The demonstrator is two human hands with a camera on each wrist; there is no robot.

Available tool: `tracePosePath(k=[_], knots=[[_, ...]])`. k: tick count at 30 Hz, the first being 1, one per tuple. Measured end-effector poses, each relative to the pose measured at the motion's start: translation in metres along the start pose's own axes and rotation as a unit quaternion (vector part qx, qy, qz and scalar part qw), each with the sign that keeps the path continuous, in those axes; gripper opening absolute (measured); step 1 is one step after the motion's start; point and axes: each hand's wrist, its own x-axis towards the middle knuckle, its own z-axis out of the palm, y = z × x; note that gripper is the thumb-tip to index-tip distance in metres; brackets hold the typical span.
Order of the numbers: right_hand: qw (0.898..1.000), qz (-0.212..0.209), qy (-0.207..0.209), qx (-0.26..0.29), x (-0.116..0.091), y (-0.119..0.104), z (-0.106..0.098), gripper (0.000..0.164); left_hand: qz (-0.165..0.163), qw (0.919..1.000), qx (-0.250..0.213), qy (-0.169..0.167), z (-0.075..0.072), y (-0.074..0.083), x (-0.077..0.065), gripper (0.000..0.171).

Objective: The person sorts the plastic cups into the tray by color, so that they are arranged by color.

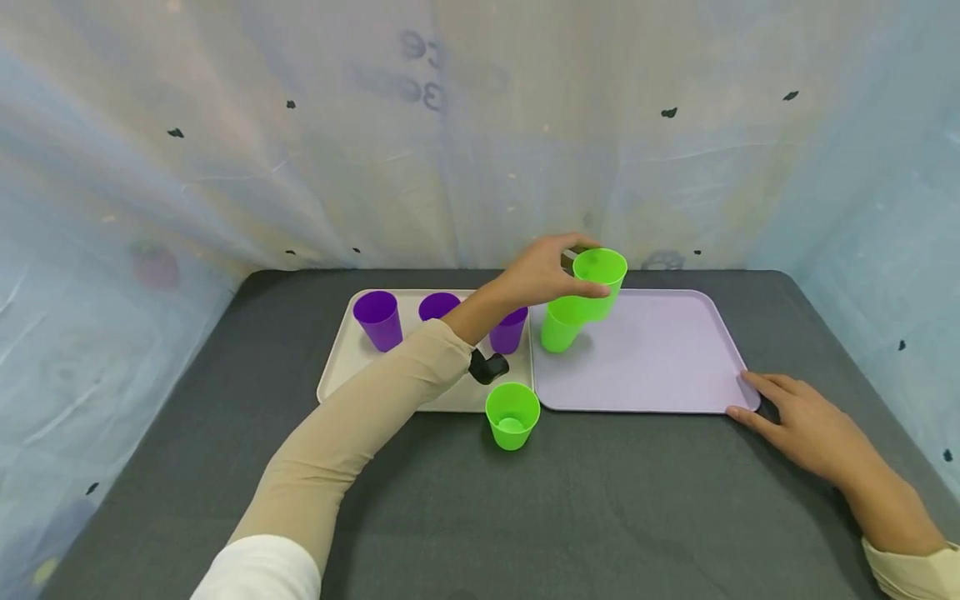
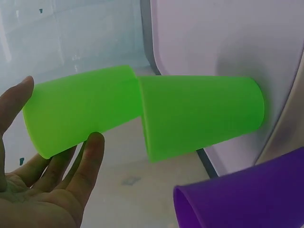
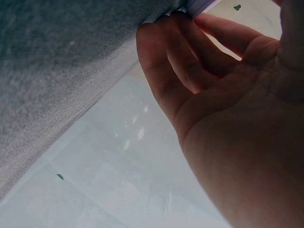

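Observation:
My left hand (image 1: 536, 271) holds a green cup (image 1: 602, 268) near its rim between thumb and fingers, mouth up and slightly tilted. Just below stands another green cup (image 1: 560, 332), upright at the left end of the lavender tray (image 1: 637, 367). In the left wrist view the held cup's base (image 2: 126, 102) meets or overlaps the standing cup's rim; I cannot tell whether it is inside. My right hand (image 1: 806, 425) grips the lavender tray's near right corner, thumb at the front edge and fingers at the side. A third green cup (image 1: 512, 417) stands on the dark tabletop in front.
A cream tray (image 1: 341, 367) adjoins the lavender one on the left. On it stand three purple cups, one at the left (image 1: 378, 321), one in the middle (image 1: 437, 305) partly behind my left forearm, one at the right (image 1: 510, 332). Plastic sheeting (image 1: 480, 167) hangs behind the table.

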Motion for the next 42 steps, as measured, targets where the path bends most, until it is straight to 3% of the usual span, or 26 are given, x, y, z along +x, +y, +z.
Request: tracePosePath(k=[9,14,24,29,32,37,42], knots=[[1.000,0.002,0.003,0.006,-0.005,-0.001,0.001,0.077,-0.013,0.9995,0.013,-0.028,0.005,0.012,0.009,0.075],[1.000,-0.005,0.017,0.008,-0.007,-0.003,0.000,0.074,-0.010,0.9996,0.008,-0.025,0.004,0.011,0.006,0.073],[1.000,-0.004,0.006,0.012,-0.006,0.002,-0.004,0.075,-0.006,0.9998,0.012,-0.016,-0.001,0.019,0.004,0.073],[1.000,-0.006,0.007,0.016,-0.007,0.003,-0.001,0.075,0.014,0.9988,0.033,-0.033,0.010,0.014,0.011,0.073],[1.000,-0.003,0.003,0.017,-0.009,0.002,0.000,0.076,0.009,0.9972,0.054,-0.051,0.021,0.010,0.017,0.075],[1.000,0.002,-0.001,0.011,-0.010,0.000,0.000,0.076,0.022,0.9906,0.110,-0.078,0.036,0.007,0.029,0.077],[1.000,-0.001,0.003,0.014,-0.011,-0.001,0.001,0.076,0.058,0.9722,0.192,-0.120,0.044,0.001,0.038,0.075]])
